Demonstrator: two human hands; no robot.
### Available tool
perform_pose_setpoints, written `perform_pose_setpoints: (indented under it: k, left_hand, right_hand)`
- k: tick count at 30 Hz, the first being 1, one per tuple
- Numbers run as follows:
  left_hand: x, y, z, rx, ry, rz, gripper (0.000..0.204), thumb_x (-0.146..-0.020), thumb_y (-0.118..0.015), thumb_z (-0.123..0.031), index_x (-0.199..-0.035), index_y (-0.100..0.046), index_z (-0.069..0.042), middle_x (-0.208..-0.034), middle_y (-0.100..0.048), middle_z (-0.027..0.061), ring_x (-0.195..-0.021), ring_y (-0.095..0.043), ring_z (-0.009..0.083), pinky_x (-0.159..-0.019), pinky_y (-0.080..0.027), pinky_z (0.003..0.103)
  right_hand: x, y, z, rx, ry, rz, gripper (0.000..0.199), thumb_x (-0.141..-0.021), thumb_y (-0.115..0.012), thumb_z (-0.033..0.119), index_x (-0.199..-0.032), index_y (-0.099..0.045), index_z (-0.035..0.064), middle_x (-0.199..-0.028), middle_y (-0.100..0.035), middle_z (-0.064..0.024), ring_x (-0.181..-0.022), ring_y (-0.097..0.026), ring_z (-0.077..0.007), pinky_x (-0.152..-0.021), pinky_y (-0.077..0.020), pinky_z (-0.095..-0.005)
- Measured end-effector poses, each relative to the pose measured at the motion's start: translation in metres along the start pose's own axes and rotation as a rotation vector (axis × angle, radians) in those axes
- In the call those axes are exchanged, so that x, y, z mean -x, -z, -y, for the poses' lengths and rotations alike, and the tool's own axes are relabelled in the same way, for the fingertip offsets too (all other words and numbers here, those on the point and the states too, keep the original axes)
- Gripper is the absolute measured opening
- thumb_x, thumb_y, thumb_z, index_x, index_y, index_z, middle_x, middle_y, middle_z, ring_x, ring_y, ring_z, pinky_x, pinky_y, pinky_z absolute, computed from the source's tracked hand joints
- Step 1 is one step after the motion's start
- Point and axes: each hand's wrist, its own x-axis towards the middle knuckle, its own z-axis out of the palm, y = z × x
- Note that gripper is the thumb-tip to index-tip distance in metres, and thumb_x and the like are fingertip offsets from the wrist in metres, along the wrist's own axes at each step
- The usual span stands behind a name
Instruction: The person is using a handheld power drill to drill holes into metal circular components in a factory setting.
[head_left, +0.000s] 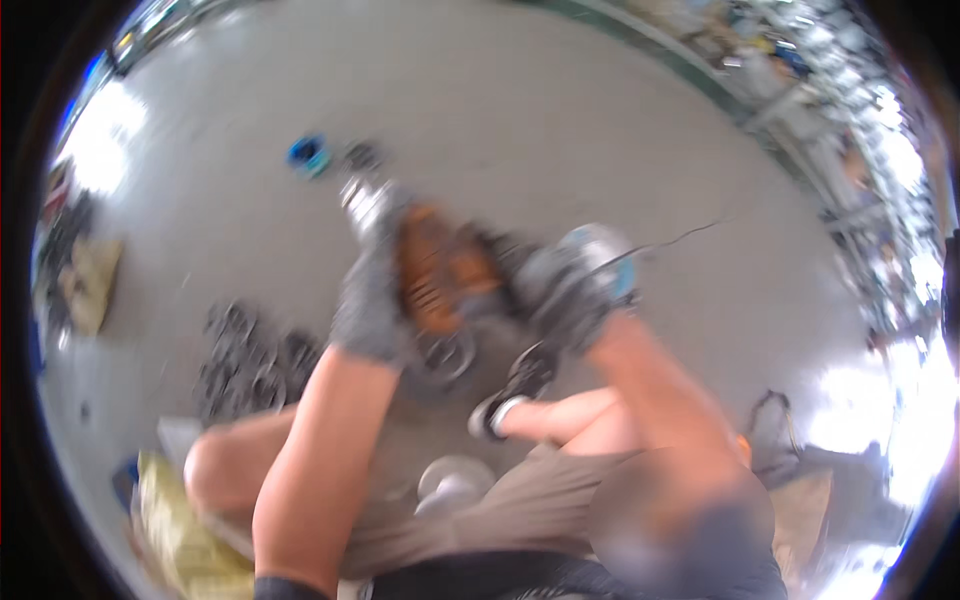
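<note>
Both my hands wear grey gloves and are blurred by motion. My left hand (370, 300) is closed along the left side of an orange-brown slotted part (428, 275), held above the floor. Just past its fingertips is a shiny silver piece (366, 203). Below the slotted part, a grey ring-shaped piece (447, 356) shows. My right hand (568, 298) is at the right of the slotted part, its fingers too smeared to read. Against that hand is a rounded white-and-blue thing (603, 255). A thin dark wire (685, 237) runs from there toward the upper right.
Dark ring-shaped pieces (245, 365) lie heaped on the floor at left. Ahead are a blue ring-like object (308, 156) and a dark round piece (362, 155). A pale round object (455, 484) sits between my legs. A yellow sack (180, 520) lies lower left. Cluttered shelving (850, 170) lines the right.
</note>
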Motion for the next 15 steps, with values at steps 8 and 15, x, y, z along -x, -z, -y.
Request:
perform_pose_setpoints:
  k: [8,15]
  left_hand:
    - [-0.038,0.041,0.018,0.153,0.109,-0.133,0.056,-0.094,-0.076,-0.055,-0.124,-0.066,-0.008,-0.115,-0.071,0.0138,-0.104,-0.070,0.0341,-0.095,-0.062,0.052]
    - [-0.033,0.036,0.018,-0.030,0.122,0.038,0.076,-0.098,-0.057,-0.071,-0.145,-0.055,-0.011,-0.135,-0.064,0.0145,-0.122,-0.062,0.0347,-0.105,-0.053,0.053]
  right_hand:
    - [-0.001,-0.007,0.019,-0.016,-0.253,0.272,0.087,-0.083,-0.076,0.015,-0.159,-0.036,0.0012,-0.117,-0.073,-0.0203,-0.106,-0.073,-0.0400,-0.088,-0.0593,-0.0481]
    - [0.012,0.001,0.006,-0.018,-0.220,0.033,0.074,-0.087,-0.071,0.021,-0.154,-0.045,0.0015,-0.102,-0.075,-0.0238,-0.093,-0.075,-0.0419,-0.080,-0.0591,-0.0504]
